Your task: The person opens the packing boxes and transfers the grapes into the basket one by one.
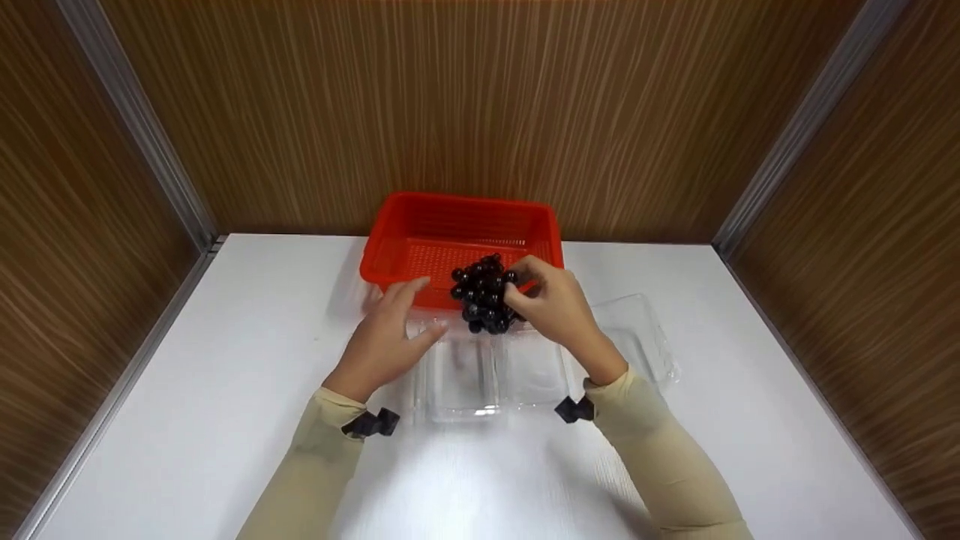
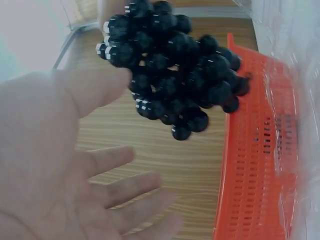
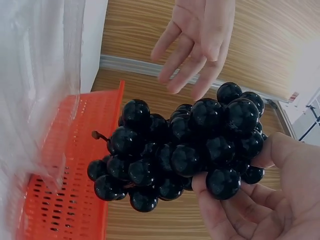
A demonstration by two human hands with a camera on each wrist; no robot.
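A bunch of dark, glossy grapes (image 1: 484, 294) hangs in front of the red basket, overlapping its near rim in the head view. My right hand (image 1: 553, 304) pinches the bunch at its right end between thumb and fingers. In the right wrist view the grapes (image 3: 187, 145) show a short brown stem at the left end. To the left of the bunch is my left hand (image 1: 386, 341), its fingers spread and holding nothing. In the left wrist view the left palm (image 2: 45, 150) faces the grapes (image 2: 175, 70), with the thumb close to them.
The red perforated basket (image 1: 469, 201) stands against the wood-grain back wall (image 1: 480, 97). Clear plastic containers (image 1: 461, 412) lie before it on the white table (image 1: 247, 360), and another clear plastic piece (image 1: 637, 330) lies right, partly behind my right hand. Wood-grain panels also rise at both sides.
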